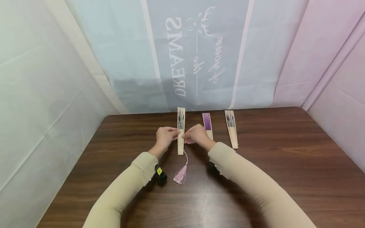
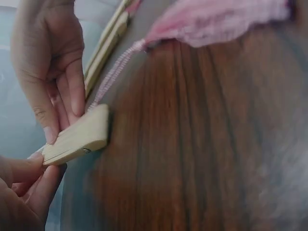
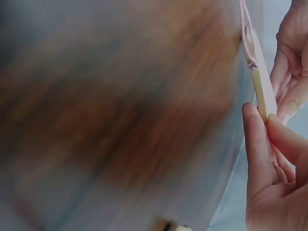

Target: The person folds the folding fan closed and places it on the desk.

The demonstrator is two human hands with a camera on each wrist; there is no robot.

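Note:
A folded hand fan with pale wooden ribs and a grey patterned upper part stands in front of me, lengthwise to the table's far edge. My left hand pinches its left side between thumb and fingers. On the opposite side, my right hand pinches the fan with thumb and fingertips. From the rivet end, a pink tassel trails toward me on its cord. The left wrist view shows the rivet end of the fan close up, both hands at its edges.
Right of my hands lies a folded purple fan, its lower part partly behind my right hand. Farther right is another folded grey-patterned fan. A printed cloth hangs behind the brown wooden table, with pale sheets at both sides.

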